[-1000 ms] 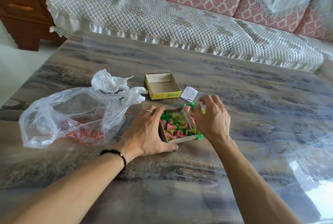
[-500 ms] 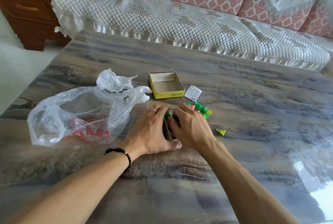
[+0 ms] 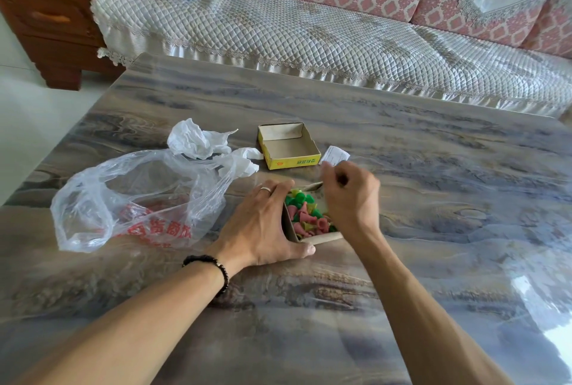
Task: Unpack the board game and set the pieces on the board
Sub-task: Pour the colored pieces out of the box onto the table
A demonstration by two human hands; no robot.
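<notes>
While the left hand (image 3: 263, 223) lies flat against the left wall of the small cardboard tray (image 3: 322, 238), with fingers straight and the thumb along the near edge, the right hand (image 3: 349, 199) sits over the tray's far right corner with its fingers curled; it looks like it pinches something small, but I cannot tell what, or if it holds anything at all; the tray is in the middle of the marble-look table (image 3: 433, 230), full of little green, pink and yellow game pieces (image 3: 306, 214) all in a heap; no game board shows anywhere, so no piece is set out yet; just past the tray sits the yellow box lid (image 3: 289, 145), open side up, with a small white paper slip (image 3: 335, 155) beside it; a clear plastic bag (image 3: 139, 199) with red print lies to the left, and a quilted sofa (image 3: 309, 31) stands far behind; the pieces are tiny and light, so they could spill if the tray tips, and roll off the smooth table; the thin tray wall could also bend if the left hand pushes too hard.
</notes>
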